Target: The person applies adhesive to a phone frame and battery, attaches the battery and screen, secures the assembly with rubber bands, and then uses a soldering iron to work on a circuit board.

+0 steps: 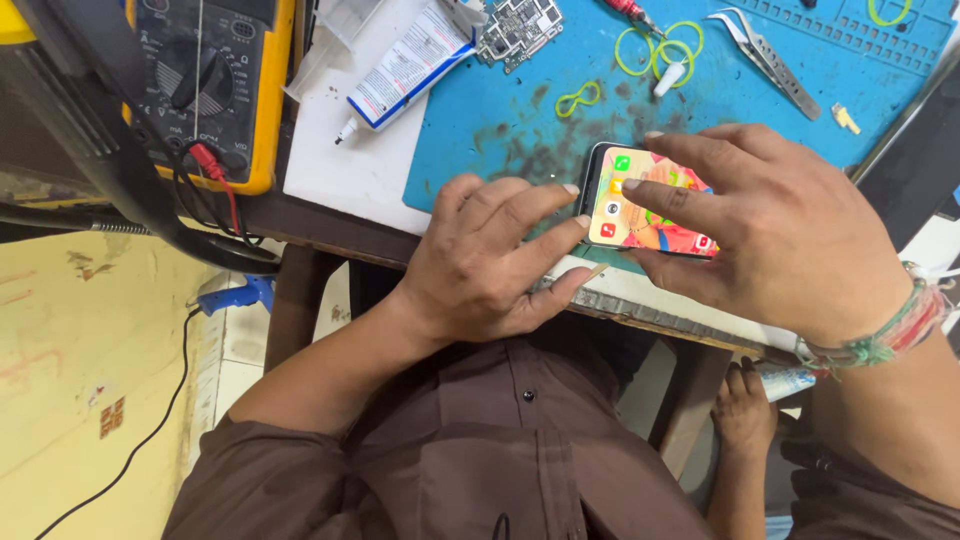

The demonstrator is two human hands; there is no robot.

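A smartphone with its screen lit lies on the blue work mat near the front edge of the bench. The left hand steadies the phone's left end, fingers extended and touching its edge — not closed round it. The right hand arches over the phone, thumb at its near side and fingertips on the screen, loosely gripping it. Farther back lie a glue tube, a bare circuit board, tweezers and yellow-green rubber bands — a yellow multimeter sits at the left.
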